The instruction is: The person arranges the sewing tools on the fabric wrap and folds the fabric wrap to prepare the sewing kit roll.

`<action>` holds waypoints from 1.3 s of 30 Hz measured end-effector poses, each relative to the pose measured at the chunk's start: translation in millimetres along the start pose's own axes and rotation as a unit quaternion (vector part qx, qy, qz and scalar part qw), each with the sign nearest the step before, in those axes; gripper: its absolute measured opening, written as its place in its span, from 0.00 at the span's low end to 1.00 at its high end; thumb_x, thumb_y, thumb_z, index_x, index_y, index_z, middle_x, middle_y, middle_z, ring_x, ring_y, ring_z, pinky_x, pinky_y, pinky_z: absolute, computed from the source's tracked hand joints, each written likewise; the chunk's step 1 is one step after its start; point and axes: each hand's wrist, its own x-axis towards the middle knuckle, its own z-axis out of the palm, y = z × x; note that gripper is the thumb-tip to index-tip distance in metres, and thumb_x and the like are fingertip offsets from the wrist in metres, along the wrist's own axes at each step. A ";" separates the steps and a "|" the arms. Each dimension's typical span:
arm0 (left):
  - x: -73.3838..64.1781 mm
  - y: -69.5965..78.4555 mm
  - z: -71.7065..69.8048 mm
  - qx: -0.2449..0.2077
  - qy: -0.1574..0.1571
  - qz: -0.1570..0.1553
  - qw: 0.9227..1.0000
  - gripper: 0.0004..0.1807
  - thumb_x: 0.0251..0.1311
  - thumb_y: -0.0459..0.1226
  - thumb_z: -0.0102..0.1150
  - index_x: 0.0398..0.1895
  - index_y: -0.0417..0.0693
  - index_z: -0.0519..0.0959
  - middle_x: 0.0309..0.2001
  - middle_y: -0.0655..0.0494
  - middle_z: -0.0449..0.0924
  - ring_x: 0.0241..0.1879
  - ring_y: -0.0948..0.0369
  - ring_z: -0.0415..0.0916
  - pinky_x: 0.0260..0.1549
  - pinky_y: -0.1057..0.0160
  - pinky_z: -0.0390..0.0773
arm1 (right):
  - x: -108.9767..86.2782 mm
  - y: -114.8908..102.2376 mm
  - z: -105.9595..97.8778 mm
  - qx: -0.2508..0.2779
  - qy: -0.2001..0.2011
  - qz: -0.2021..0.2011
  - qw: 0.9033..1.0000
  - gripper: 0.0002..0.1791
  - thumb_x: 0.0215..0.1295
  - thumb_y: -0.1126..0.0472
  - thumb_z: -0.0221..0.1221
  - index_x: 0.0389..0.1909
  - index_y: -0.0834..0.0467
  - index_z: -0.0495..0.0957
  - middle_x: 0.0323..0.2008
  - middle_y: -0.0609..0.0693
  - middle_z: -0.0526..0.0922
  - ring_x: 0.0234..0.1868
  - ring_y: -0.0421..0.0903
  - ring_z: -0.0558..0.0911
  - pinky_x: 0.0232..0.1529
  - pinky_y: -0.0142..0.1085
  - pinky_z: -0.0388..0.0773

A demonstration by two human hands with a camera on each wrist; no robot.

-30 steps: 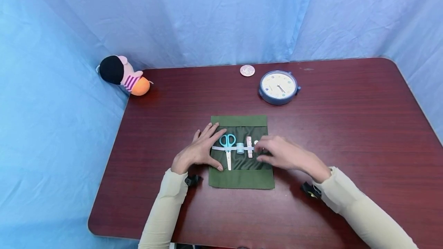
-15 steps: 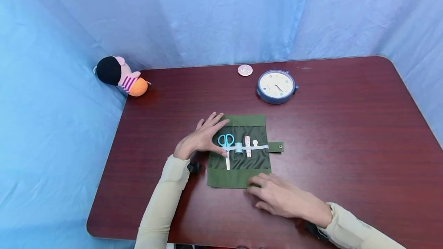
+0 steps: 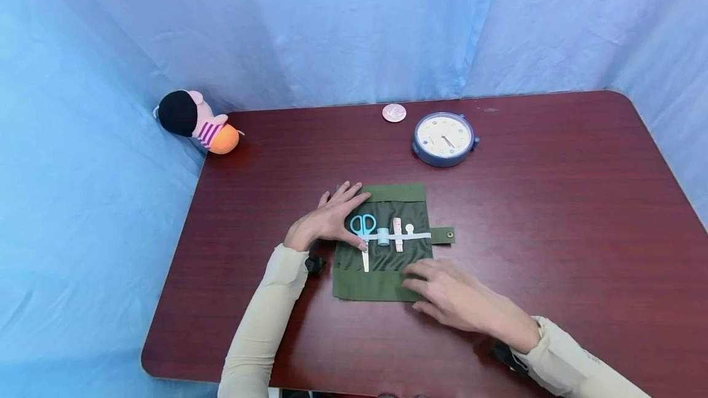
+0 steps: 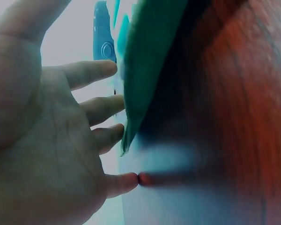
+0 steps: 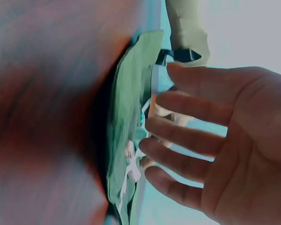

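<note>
A green fabric sewing kit [image 3: 365, 286] lies unrolled on the table. Under its white elastic strap sit blue-handled scissors [image 3: 365, 261], a light-blue thread spool [image 3: 383, 237], a pale pink folded strip [image 3: 398, 243] and a small white round-headed piece [image 3: 409, 229]. A tab with a metal snap [image 3: 442, 236] sticks out at the right. My left hand [image 3: 330, 218], fingers spread, rests over the kit's left edge, thumb across the scissors. My right hand [image 3: 456, 296] hovers at the lower right corner, fingers slightly bent and holding nothing; the kit's edge [image 5: 126, 79] shows beside its fingertips in the right wrist view.
Behind the kit stands a blue round clock [image 3: 442, 138], with a pink disc [image 3: 394, 113] near the back edge. A plush toy [image 3: 204, 124] lies at the back left corner. Blue curtains [image 3: 354, 29] border the dark red table [image 3: 553, 201].
My right hand has withdrawn from the strap's right end to the kit's lower right corner, uncovering the snap tab. My left hand has shifted slightly up and inward over the kit.
</note>
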 end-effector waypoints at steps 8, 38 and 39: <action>-3.6 -3.2 -0.8 -0.016 0.003 -0.004 1.000 0.64 0.44 0.60 0.76 0.81 0.56 0.49 0.83 0.56 0.36 0.83 0.52 0.30 0.75 0.32 0.36 | -14.9 -9.9 3.8 -0.028 -0.087 0.002 0.996 0.27 0.60 0.44 0.67 0.58 0.52 0.80 0.62 0.49 0.81 0.64 0.50 0.78 0.59 0.50 0.77; -70.6 25.6 30.1 0.070 -0.012 -0.036 0.997 0.67 0.37 0.65 0.76 0.79 0.47 0.55 0.82 0.50 0.45 0.82 0.46 0.41 0.73 0.31 0.47 | -46.1 77.6 -7.7 -0.067 -0.021 0.210 0.975 0.25 0.70 0.45 0.57 0.55 0.61 0.82 0.62 0.62 0.80 0.65 0.65 0.75 0.61 0.65 0.68; -73.3 28.7 32.2 0.073 -0.010 -0.037 0.997 0.67 0.37 0.65 0.76 0.79 0.46 0.56 0.82 0.49 0.46 0.82 0.46 0.42 0.73 0.31 0.48 | -44.9 79.1 -7.9 -0.067 -0.028 0.214 0.974 0.26 0.70 0.45 0.57 0.56 0.61 0.81 0.62 0.62 0.79 0.65 0.65 0.75 0.62 0.65 0.68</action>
